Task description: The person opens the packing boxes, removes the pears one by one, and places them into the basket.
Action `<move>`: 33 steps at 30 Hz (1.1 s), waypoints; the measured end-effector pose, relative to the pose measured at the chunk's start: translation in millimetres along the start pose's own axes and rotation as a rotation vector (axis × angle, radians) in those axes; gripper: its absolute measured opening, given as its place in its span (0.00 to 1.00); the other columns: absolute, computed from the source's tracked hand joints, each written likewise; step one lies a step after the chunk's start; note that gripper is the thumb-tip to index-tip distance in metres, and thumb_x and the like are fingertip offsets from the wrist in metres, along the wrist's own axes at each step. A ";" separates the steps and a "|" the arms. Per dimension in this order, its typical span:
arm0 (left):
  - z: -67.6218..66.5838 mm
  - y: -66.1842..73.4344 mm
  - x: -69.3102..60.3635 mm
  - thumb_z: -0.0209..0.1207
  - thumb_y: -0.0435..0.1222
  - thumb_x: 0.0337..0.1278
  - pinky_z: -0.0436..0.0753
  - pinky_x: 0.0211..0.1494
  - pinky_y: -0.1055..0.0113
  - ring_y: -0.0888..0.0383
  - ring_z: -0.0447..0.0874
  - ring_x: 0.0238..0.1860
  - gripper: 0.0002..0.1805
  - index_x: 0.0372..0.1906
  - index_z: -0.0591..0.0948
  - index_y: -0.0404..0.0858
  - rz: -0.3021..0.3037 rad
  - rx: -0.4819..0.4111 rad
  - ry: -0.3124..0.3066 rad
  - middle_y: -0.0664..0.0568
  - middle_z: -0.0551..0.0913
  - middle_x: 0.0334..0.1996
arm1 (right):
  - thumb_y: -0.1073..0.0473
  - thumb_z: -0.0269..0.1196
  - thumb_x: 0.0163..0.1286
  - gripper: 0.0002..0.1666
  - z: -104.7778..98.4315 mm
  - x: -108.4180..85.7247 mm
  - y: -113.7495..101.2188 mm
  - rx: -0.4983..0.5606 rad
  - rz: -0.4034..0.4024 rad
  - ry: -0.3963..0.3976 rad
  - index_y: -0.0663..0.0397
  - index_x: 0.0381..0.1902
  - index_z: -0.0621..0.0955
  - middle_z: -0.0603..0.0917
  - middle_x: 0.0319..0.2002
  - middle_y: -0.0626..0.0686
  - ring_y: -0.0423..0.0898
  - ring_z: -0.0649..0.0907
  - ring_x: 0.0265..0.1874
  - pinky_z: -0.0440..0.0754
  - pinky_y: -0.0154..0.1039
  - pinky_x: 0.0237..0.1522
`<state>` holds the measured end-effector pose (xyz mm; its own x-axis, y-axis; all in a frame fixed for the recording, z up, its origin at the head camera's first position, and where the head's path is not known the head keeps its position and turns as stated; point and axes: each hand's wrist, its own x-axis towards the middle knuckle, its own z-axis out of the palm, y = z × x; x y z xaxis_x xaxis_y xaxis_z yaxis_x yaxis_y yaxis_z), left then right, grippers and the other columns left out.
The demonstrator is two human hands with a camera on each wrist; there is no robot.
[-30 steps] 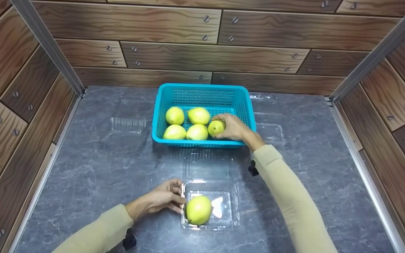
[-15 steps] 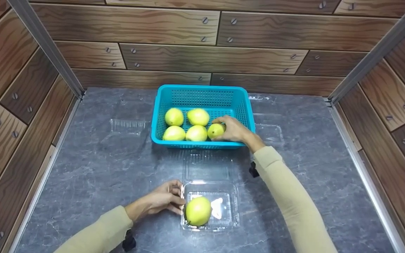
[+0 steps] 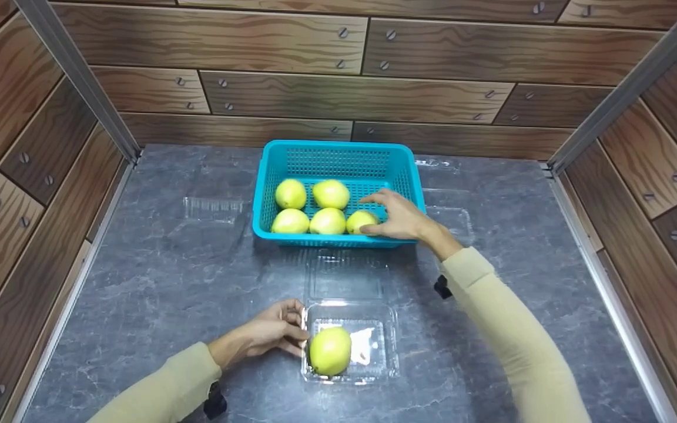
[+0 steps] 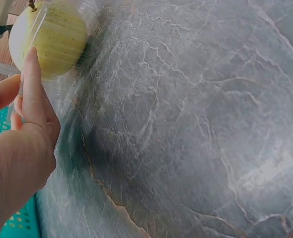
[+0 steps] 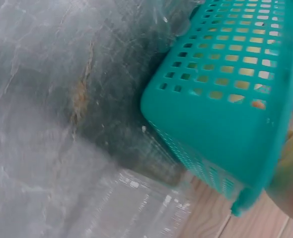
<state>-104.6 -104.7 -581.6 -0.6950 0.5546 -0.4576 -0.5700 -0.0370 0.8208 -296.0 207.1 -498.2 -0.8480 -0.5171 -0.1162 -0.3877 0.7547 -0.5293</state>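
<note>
A teal basket (image 3: 338, 237) holds several yellow-green pears, and my right hand (image 3: 400, 217) is over its right front part. The fingers of that hand are spread, with the thumb against or just in front of the rightmost pear (image 3: 361, 221). Closer to me, a clear plastic clamshell box (image 3: 374, 373) stands with its lid folded back towards the basket. One pear (image 3: 330, 351) sits in its left half. My left hand (image 3: 268, 332) pinches the box's left rim between thumb and fingers. In the right wrist view the basket wall (image 5: 206, 134) hides most of my right hand.
More clear plastic boxes lie on the grey marbled table (image 3: 168, 282): one box (image 3: 212, 210) left of the basket, another box (image 3: 450, 220) to its right. Wood-patterned walls (image 3: 291, 94) enclose the table at the back and sides.
My right hand has loosened its grip on the rightmost pear, spreading its fingers and shifting slightly right. The pear stays in the basket's front row. My left hand has stayed on the box rim.
</note>
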 end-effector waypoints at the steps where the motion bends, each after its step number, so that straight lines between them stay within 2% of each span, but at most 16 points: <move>1: 0.1 0.1 0.0 0.62 0.18 0.56 0.95 0.36 0.62 0.58 0.82 0.30 0.19 0.44 0.70 0.39 -0.001 0.001 0.000 0.52 0.76 0.30 | 0.37 0.71 0.66 0.43 -2.6 -3.0 -1.9 -0.002 -0.010 0.007 0.46 0.74 0.76 0.74 0.73 0.60 0.62 0.71 0.76 0.72 0.70 0.75; 7: 0.6 1.4 -0.2 0.62 0.18 0.57 0.95 0.36 0.62 0.56 0.82 0.32 0.19 0.44 0.69 0.39 -0.011 0.008 0.006 0.52 0.76 0.31 | 0.38 0.73 0.64 0.43 -15.2 -22.1 -12.6 -0.022 -0.086 0.057 0.44 0.74 0.76 0.75 0.69 0.57 0.59 0.72 0.73 0.74 0.69 0.74; 18: 1.1 2.0 -0.2 0.63 0.18 0.55 0.95 0.36 0.62 0.57 0.81 0.34 0.20 0.45 0.69 0.39 -0.004 0.004 0.015 0.52 0.76 0.31 | 0.38 0.74 0.63 0.46 -21.2 -63.7 -28.3 -0.058 -0.302 0.159 0.47 0.74 0.75 0.77 0.69 0.56 0.58 0.76 0.70 0.79 0.66 0.71; 25: 0.8 2.1 0.1 0.63 0.18 0.55 0.95 0.36 0.62 0.57 0.81 0.32 0.20 0.46 0.69 0.37 0.000 0.007 0.010 0.52 0.76 0.30 | 0.37 0.75 0.60 0.48 -10.0 -86.7 -44.7 -0.091 -0.396 0.169 0.48 0.74 0.74 0.77 0.70 0.56 0.57 0.77 0.70 0.80 0.65 0.70; 33: 1.8 0.2 -0.2 0.62 0.18 0.56 0.95 0.36 0.62 0.57 0.81 0.33 0.20 0.45 0.69 0.38 0.000 0.007 0.009 0.52 0.76 0.31 | 0.36 0.73 0.61 0.49 16.0 -107.0 -58.1 -0.104 -0.571 0.188 0.54 0.73 0.74 0.77 0.70 0.56 0.53 0.77 0.70 0.82 0.58 0.71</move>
<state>-103.9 -103.3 -580.7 -0.6991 0.5471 -0.4604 -0.5668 -0.0315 0.8233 -177.0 212.1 -468.5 -0.5414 -0.7785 0.3176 -0.8252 0.4195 -0.3783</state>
